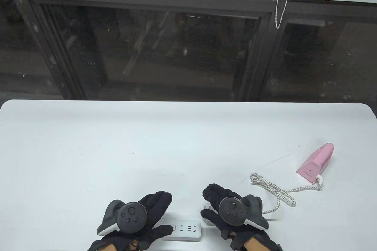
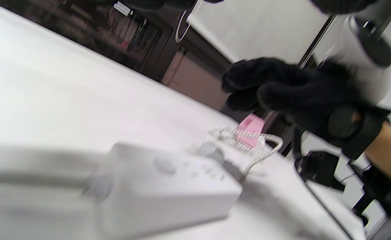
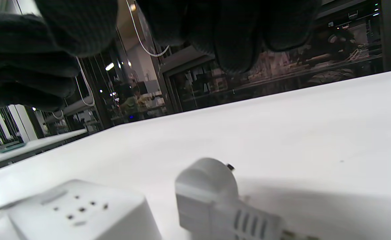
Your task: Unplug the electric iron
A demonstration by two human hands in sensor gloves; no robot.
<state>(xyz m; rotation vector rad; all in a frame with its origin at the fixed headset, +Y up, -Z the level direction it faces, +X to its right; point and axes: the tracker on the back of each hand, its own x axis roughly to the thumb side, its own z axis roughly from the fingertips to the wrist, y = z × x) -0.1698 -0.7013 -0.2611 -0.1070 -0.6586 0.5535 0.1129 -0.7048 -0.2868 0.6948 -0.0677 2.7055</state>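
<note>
The pink electric iron (image 1: 316,161) stands at the right of the white table (image 1: 117,145). Its braided cord (image 1: 274,189) loops toward my right hand (image 1: 210,201). The white plug (image 3: 208,190) lies on the table beside the white power strip (image 1: 187,230), out of its sockets, prongs showing (image 1: 206,207). My right hand hovers just above the plug with fingers loosely curled and does not hold it. My left hand (image 1: 165,212) is spread at the strip's left end, thumb over its edge. In the left wrist view the strip (image 2: 169,186), plug (image 2: 212,153) and iron (image 2: 250,128) show.
The table's far edge (image 1: 188,101) meets a dark glass window wall. A blind's bead cord (image 1: 278,3) hangs at the upper right. The strip's own white cable (image 2: 32,170) runs off to the left.
</note>
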